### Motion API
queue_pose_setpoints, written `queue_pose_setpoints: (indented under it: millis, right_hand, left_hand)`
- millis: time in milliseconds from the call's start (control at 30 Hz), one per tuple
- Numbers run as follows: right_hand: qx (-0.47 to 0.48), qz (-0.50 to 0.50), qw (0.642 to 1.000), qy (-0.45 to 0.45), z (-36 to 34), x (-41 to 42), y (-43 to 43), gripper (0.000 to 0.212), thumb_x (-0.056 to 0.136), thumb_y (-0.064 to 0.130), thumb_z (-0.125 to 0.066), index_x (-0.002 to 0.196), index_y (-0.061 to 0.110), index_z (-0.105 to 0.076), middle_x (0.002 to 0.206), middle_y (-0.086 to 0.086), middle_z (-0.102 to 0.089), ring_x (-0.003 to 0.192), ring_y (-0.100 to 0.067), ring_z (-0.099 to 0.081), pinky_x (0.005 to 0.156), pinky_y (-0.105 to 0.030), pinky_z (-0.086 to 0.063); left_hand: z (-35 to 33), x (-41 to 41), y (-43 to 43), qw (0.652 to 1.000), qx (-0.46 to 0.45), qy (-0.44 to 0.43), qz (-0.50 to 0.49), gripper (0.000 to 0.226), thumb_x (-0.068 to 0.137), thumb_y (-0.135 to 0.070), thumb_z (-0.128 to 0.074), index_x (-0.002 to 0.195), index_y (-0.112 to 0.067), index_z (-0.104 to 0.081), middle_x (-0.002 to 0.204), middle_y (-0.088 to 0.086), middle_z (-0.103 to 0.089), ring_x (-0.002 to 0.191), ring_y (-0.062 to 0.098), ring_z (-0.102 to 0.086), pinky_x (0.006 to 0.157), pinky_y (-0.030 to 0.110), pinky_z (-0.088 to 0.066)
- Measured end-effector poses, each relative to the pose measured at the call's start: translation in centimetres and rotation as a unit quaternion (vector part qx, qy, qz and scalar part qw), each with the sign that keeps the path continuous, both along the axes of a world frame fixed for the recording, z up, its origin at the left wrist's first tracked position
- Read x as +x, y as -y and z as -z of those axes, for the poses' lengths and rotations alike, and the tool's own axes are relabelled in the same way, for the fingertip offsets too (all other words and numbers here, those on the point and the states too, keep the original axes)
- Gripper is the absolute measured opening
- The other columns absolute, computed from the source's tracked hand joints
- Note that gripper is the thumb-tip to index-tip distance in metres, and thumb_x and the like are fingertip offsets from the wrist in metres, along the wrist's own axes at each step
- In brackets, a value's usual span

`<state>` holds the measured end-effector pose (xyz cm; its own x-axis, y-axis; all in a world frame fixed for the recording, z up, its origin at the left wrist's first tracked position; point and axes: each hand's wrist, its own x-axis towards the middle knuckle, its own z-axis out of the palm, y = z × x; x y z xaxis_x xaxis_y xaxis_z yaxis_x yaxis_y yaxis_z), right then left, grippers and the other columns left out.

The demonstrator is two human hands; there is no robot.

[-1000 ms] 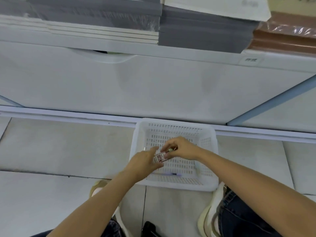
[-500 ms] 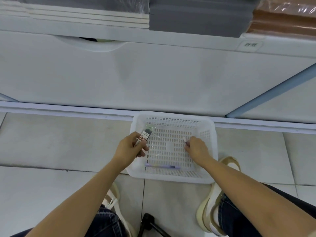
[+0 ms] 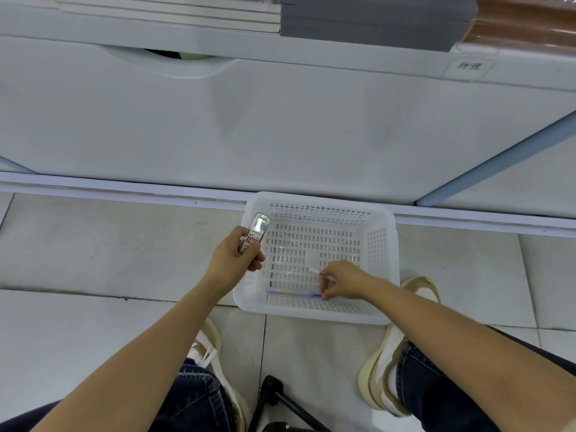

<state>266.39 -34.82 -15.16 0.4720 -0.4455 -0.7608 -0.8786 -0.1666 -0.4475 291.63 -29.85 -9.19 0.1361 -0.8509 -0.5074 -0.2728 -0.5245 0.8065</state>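
A white perforated plastic basket [image 3: 378, 244] sits on the tiled floor against a white cabinet. My left hand [image 3: 232, 260] grips a small clear tube with a red and white label [image 3: 255, 233], upright over the basket's left rim. My right hand [image 3: 344, 280] is inside the basket near its front wall and pinches a thin pink stick [image 3: 321, 273]. A purple pen [image 3: 294, 293] lies along the basket floor at the front, just left of my right fingers.
The white cabinet front [image 3: 280, 126] rises behind the basket, with stacked grey and brown sheets [image 3: 374, 17] on the shelf above. My shoes [image 3: 383, 369] flank the basket's front. A black stand leg [image 3: 274, 397] lies between my feet.
My hands came apart: the left carried the labelled tube to the basket's left rim, and the right went down into the basket and now pinches the thin pink stick.
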Motion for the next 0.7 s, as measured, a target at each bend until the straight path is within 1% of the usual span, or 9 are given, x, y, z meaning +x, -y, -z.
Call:
queue_pose_setpoints:
  millis: [133, 200, 267, 333, 400, 500, 533, 600, 700]
  right_hand:
    - [0.01, -0.013, 1.0, 0.006, 0.0, 0.3, -0.2, 0.012, 0.081, 0.017, -0.07, 0.089, 0.007, -0.072, 0.09, -0.007, -0.071, 0.077, -0.015, -0.063, 0.076, -0.029, -0.052]
    - [0.023, 0.015, 0.999, 0.028, -0.4, 0.0, 0.1, 0.013, 0.079, 0.016, -0.068, 0.087, 0.005, -0.071, 0.088, -0.009, -0.072, 0.079, -0.019, -0.065, 0.077, -0.031, -0.054]
    - [0.03, 0.041, 0.997, 0.053, -1.4, -0.1, 1.0, 0.012, 0.078, 0.018, -0.07, 0.086, 0.008, -0.071, 0.086, -0.005, -0.072, 0.08, -0.016, -0.067, 0.076, -0.029, -0.054]
    - [0.034, 0.066, 0.993, 0.089, -3.2, 0.1, 2.2, 0.008, 0.079, 0.021, -0.072, 0.083, 0.015, -0.072, 0.08, 0.002, -0.073, 0.076, -0.009, -0.068, 0.069, -0.019, -0.052]
    - [0.035, 0.1, 0.986, 0.133, -5.9, 0.7, 3.7, 0.005, 0.079, 0.025, -0.073, 0.08, 0.021, -0.072, 0.077, 0.005, -0.074, 0.07, -0.003, -0.067, 0.062, -0.014, -0.048]
    - [0.036, 0.143, 0.968, 0.202, -10.7, 1.5, 5.8, 0.006, 0.079, 0.026, -0.074, 0.081, 0.021, -0.074, 0.076, 0.002, -0.073, 0.06, 0.0, -0.062, 0.052, -0.009, -0.041]
    - [0.037, 0.156, 0.962, 0.22, -12.3, 1.8, 6.4, 0.006, 0.08, 0.026, -0.074, 0.082, 0.02, -0.074, 0.075, 0.001, -0.073, 0.055, -0.001, -0.057, 0.047, -0.012, -0.038]
    - [0.03, 0.182, 0.949, 0.254, -15.5, 2.4, 7.4, 0.004, 0.079, 0.022, -0.075, 0.081, 0.018, -0.075, 0.072, -0.003, -0.07, 0.048, -0.004, -0.045, 0.042, -0.017, -0.031]
    - [-0.012, 0.203, 0.932, 0.301, -19.8, 3.0, 8.0, 0.005, 0.083, 0.017, -0.073, 0.085, 0.014, -0.075, 0.074, -0.006, -0.07, 0.049, -0.006, -0.043, 0.042, -0.018, -0.03]
  left_hand:
    - [-0.2, -0.1, 0.0, 1.0, 0.011, -0.002, 0.004, 0.013, 0.095, -0.015, -0.058, 0.107, -0.015, -0.054, 0.084, 0.008, -0.071, 0.069, 0.015, -0.066, 0.059, 0.018, -0.049]
    - [-0.4, -0.2, 0.1, 1.0, 0.013, 0.006, 0.01, 0.012, 0.093, -0.015, -0.06, 0.104, -0.015, -0.055, 0.083, 0.006, -0.07, 0.067, 0.013, -0.065, 0.059, 0.018, -0.049]
    - [-0.6, -0.4, 0.1, 0.999, 0.01, 0.017, 0.031, 0.007, 0.093, -0.014, -0.06, 0.099, -0.013, -0.056, 0.083, 0.003, -0.07, 0.069, 0.013, -0.066, 0.062, 0.023, -0.05]
    - [-1.1, -0.6, 0.3, 0.998, 0.01, 0.024, 0.061, 0.009, 0.094, -0.016, -0.057, 0.101, -0.011, -0.056, 0.091, 0.003, -0.072, 0.082, 0.017, -0.068, 0.071, 0.032, -0.054]
    - [-1.9, -0.8, 0.7, 0.996, 0.01, 0.025, 0.085, 0.015, 0.096, -0.021, -0.056, 0.108, -0.011, -0.056, 0.102, 0.0, -0.071, 0.096, 0.019, -0.065, 0.083, 0.038, -0.053]
    - [-3.8, -1.2, 1.4, 0.993, -0.003, 0.017, 0.116, 0.018, 0.098, -0.021, -0.053, 0.115, -0.015, -0.055, 0.107, -0.006, -0.069, 0.102, 0.016, -0.064, 0.088, 0.036, -0.052]
    - [-4.7, -1.3, 1.7, 0.992, -0.01, 0.011, 0.124, 0.018, 0.099, -0.02, -0.051, 0.116, -0.014, -0.054, 0.106, -0.004, -0.07, 0.1, 0.017, -0.065, 0.086, 0.037, -0.053]
    - [-6.7, -1.6, 2.0, 0.99, -0.033, -0.023, 0.138, 0.017, 0.1, -0.021, -0.049, 0.115, -0.013, -0.052, 0.101, 0.001, -0.072, 0.091, 0.02, -0.069, 0.076, 0.035, -0.057]
    - [-10.3, -1.9, 2.1, 0.983, -0.079, -0.105, 0.126, 0.022, 0.102, -0.029, -0.046, 0.104, -0.008, -0.052, 0.089, 0.006, -0.075, 0.072, 0.02, -0.069, 0.057, 0.023, -0.049]
